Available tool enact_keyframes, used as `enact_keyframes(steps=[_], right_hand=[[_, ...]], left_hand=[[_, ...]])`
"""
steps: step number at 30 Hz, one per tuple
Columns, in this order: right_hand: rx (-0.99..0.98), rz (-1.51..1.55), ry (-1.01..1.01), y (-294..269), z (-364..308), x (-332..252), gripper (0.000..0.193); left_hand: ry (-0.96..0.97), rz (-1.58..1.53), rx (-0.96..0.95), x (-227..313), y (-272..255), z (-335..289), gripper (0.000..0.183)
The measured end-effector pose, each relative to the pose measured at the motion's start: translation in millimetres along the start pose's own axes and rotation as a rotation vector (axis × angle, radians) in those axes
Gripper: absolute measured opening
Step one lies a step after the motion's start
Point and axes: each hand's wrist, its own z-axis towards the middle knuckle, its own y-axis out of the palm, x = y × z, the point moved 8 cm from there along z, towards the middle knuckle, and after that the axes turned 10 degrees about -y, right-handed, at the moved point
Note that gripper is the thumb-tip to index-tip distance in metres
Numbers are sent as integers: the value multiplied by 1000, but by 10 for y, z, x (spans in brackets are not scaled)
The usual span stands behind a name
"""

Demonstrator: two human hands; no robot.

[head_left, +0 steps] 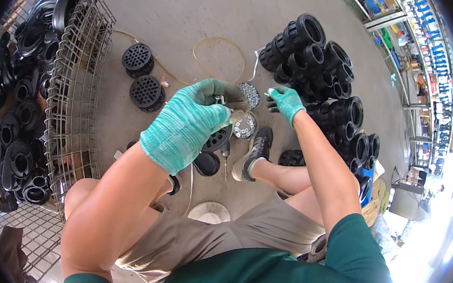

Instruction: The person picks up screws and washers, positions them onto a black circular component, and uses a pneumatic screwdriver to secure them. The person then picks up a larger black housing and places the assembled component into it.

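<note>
My left hand (195,117), in a green-and-white knit glove, is closed around small shiny metal pieces (220,99), which look like bolts. Below its fingers is a round black perforated part (218,139), partly hidden by the glove. My right hand (286,103), gloved too, is pinched, with a small light-coloured tip at its fingers that I cannot make out. Between the hands stand a round container of small metal fasteners (250,94) and another round container with pale, nut-like pieces (245,126). A power driver with a long bit (225,155) is between my feet.
A wire cage (79,84) full of black rings and fittings (18,127) stands at left. Two black perforated parts (137,60) lie beside it. Black threaded fittings (337,113) are stacked at right. A thin hose (217,39) curls across the floor. Shelving (393,19) lines the far right.
</note>
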Motion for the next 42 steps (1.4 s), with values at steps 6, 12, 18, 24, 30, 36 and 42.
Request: enact_keyframes(steps=[6, 12, 18, 24, 30, 36, 42], right_hand=[[-1, -297, 45, -17, 360, 1410, 32], [-180, -826, -141, 779, 215, 1981, 32], [-220, -843, -216, 1086, 201, 1841, 55], [-527, -1025, -381, 1234, 379, 1884, 51], [-605, -969, -354, 1262, 287, 1825, 38], [-580, -890, -373, 1271, 264, 1959, 39], [-606, -991, -513, 1302, 303, 1950, 23]], left_hand=[[-31, -66, 91, 147, -42, -19, 31], [-79, -78, 195, 215, -150, -47, 29], [-23, -136, 436, 252, -268, -40, 30], [-42, -88, 434, 281, -262, -9, 45], [7, -76, 489, 270, -316, -21, 45], [42, -92, 521, 318, -256, 1, 39], [33, 2, 544, 284, -356, 81, 38]])
